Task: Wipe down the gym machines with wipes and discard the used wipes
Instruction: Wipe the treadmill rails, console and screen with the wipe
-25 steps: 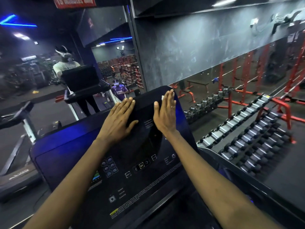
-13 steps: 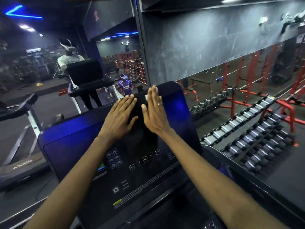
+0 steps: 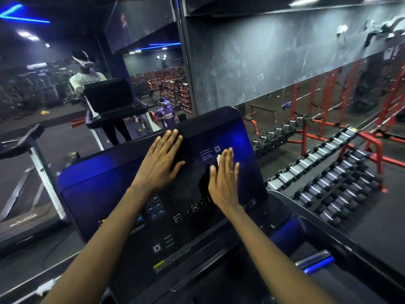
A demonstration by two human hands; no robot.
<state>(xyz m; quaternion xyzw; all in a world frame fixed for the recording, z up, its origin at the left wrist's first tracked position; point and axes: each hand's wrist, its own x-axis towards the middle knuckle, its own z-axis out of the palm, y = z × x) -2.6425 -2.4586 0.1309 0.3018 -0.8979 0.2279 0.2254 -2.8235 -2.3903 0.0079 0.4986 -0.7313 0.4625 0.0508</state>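
Your left hand [image 3: 161,160] lies flat, likely bracing the console [image 3: 105,194], at ten o'clock of your right hand [image 3: 223,178], flat-fingered, pressing the wipe [image 3: 218,159].

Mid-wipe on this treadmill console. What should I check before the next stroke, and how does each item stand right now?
1. Wipe under right hand: ok, a white corner shows beneath the flat fingers.
2. Left hand steadying the console: ok, flat near the top edge.
3. OK button not pressed: ok, it lies uncovered beside the right wrist.
4. Lower panel already wiped: cannot tell.
5. Somewhere to discard the wipe: cannot tell, none in view.
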